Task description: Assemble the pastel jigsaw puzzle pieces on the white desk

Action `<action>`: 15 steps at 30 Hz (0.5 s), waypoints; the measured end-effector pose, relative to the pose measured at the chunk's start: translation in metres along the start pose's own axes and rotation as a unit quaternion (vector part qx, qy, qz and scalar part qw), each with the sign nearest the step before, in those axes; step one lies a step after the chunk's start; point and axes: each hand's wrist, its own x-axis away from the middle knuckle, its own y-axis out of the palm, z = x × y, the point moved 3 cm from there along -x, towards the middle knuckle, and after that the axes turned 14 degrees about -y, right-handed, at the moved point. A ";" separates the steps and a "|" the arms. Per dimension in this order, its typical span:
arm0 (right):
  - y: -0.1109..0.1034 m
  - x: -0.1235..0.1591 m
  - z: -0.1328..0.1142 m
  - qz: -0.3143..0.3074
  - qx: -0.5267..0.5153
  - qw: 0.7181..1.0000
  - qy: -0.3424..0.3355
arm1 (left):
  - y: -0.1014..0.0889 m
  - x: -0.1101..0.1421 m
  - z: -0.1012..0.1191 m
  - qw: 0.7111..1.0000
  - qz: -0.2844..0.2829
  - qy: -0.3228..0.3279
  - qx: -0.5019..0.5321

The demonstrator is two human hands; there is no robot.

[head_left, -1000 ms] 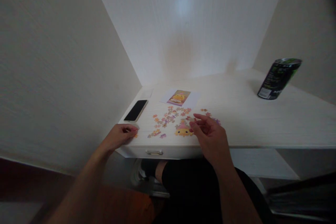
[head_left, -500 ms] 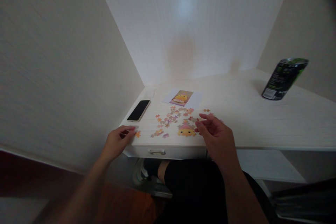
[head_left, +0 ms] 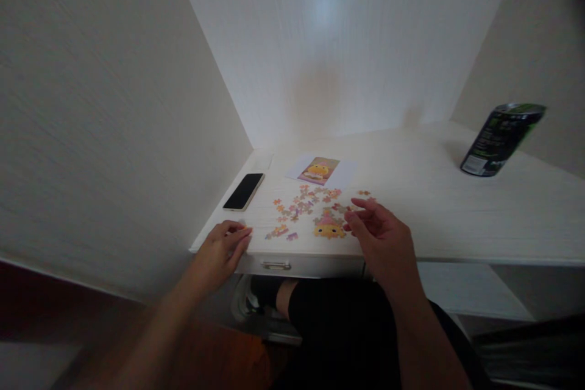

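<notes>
My left hand (head_left: 225, 250) rests at the desk's front edge, thumb and forefinger closed on an orange puzzle piece (head_left: 247, 229) that is mostly hidden by the fingertips. My right hand (head_left: 381, 234) hovers at the right side of a partly joined jigsaw (head_left: 329, 230), which shows a yellow face with a pink hat. Its fingers are loosely curved, with the thumb apart from the forefinger, and I see nothing between them. Loose puzzle pieces (head_left: 304, 198) lie scattered behind the joined part. A few more pieces (head_left: 278, 231) sit between my left hand and the jigsaw.
A picture card (head_left: 319, 170) of the yellow figure lies on white paper behind the pieces. To the left is a phone (head_left: 244, 191). A dark drink can (head_left: 500, 140) stands at the right. Walls close in the white desk (head_left: 429, 195); a drawer handle (head_left: 276, 265) is below its edge.
My left hand was apart from the orange piece half a second ago; now it has moved right and its fingertips close over it. The right hand keeps its pose. The view shifts slightly.
</notes>
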 end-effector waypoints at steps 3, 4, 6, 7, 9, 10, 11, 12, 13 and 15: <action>0.000 0.000 0.000 0.000 0.001 1.000 0.002 | 0.001 -0.008 0.008 1.000 -0.015 -0.005 -0.014; 0.000 0.000 0.001 0.000 0.001 1.000 0.002 | 0.001 -0.011 0.010 1.000 -0.018 -0.009 -0.014; 0.000 0.000 0.001 0.002 -0.001 1.000 0.001 | 0.001 -0.018 0.011 1.000 -0.024 -0.017 -0.006; 0.000 0.001 0.001 0.002 -0.001 1.000 0.001 | 0.001 -0.021 0.012 0.999 -0.027 -0.021 0.000; 0.000 0.001 0.001 0.001 -0.005 1.000 0.002 | 0.001 -0.026 0.012 0.999 -0.035 -0.025 0.012; 0.000 0.001 0.001 0.001 -0.008 1.000 0.004 | 0.001 -0.028 0.011 0.999 -0.037 -0.026 0.017; 0.001 0.001 0.001 0.001 -0.010 1.000 0.006 | 0.002 -0.030 0.011 0.999 -0.035 -0.025 0.021; 0.001 0.001 0.001 0.001 -0.013 1.000 0.008 | 0.003 -0.032 0.012 0.999 -0.031 -0.022 0.027; 0.001 0.001 0.001 0.001 -0.015 1.000 0.009 | 0.004 -0.034 0.012 0.999 -0.024 -0.018 0.033; 0.001 0.001 0.001 0.000 -0.019 1.000 0.007 | 0.008 -0.038 0.014 0.999 -0.006 -0.010 0.048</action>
